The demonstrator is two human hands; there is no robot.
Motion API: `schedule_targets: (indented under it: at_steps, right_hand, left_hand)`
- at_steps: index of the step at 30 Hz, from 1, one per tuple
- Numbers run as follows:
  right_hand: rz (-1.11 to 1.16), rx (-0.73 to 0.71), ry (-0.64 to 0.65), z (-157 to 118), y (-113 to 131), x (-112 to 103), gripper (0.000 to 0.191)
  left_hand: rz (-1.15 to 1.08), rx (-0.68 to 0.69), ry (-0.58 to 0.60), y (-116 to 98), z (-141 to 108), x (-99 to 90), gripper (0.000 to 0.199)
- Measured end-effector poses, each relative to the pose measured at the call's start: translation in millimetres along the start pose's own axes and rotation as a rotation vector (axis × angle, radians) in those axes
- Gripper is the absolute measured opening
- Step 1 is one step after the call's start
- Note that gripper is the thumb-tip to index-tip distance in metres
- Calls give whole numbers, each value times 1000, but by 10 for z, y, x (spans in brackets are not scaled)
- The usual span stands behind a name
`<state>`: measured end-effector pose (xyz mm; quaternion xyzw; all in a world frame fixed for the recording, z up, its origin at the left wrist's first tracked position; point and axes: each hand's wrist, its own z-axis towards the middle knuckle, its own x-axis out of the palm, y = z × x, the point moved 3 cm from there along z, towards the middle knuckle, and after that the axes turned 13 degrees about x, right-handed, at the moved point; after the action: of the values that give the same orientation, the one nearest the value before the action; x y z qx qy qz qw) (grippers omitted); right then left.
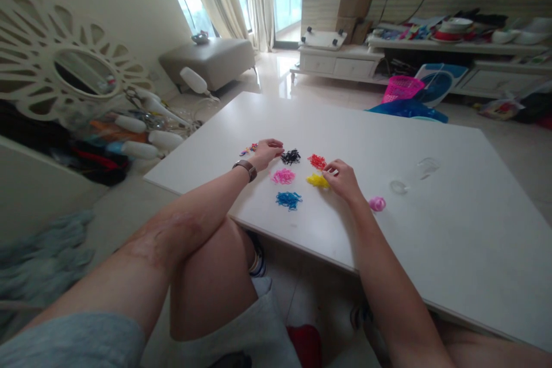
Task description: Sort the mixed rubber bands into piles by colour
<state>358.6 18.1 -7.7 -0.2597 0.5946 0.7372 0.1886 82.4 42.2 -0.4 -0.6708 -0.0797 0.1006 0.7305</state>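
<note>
My left hand (267, 152), with a watch (245, 170) on its wrist, reaches to the left edge of a pile of black elastic bands (291, 156). Its fingers are stretched forward and loosely apart. My right hand (340, 179) is closed in a pinch at the edge of a pile of yellow elastic bands (316, 180); whatever lies between its fingertips is too small to name. Just beyond is a red pile (317, 161). Pink bands (283, 176) and blue bands (288, 200) lie nearer me. Small mixed-colour pieces (249, 149) are partly hidden behind my left hand.
On the white table (431, 253), a pink roll-like object (378, 203) lies right of my right forearm. Farther right are a clear round lid (399, 186) and a clear container (428, 167). A pink basket (403, 88) stands beyond the far edge.
</note>
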Motion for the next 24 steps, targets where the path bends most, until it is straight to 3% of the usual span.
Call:
schedule_targets:
  at_steps: [3, 6, 11, 14, 20, 24]
  right_hand:
    - [6, 8, 0, -5, 0, 8, 12]
    - [6, 5, -4, -8, 9, 8, 11]
    - [-3, -25, -4, -8, 17, 9, 11]
    - [0, -27, -6, -9, 9, 10, 11]
    - [1, -19, -53, -3, 1, -4, 11]
    - [-12, -23, -68, 7, -2, -5, 10]
  left_hand:
    - [118, -19, -56, -12, 6, -42, 13]
    - [206, -94, -21, -8, -32, -62, 14]
    - [138, -127, 71, 3, -54, -38, 15]
    - [147, -79, 55, -22, 47, -106, 11]
    - [198, 37, -254, -204, 263, -616, 11]
    - [275, 17, -327, -230, 231, -942, 11]
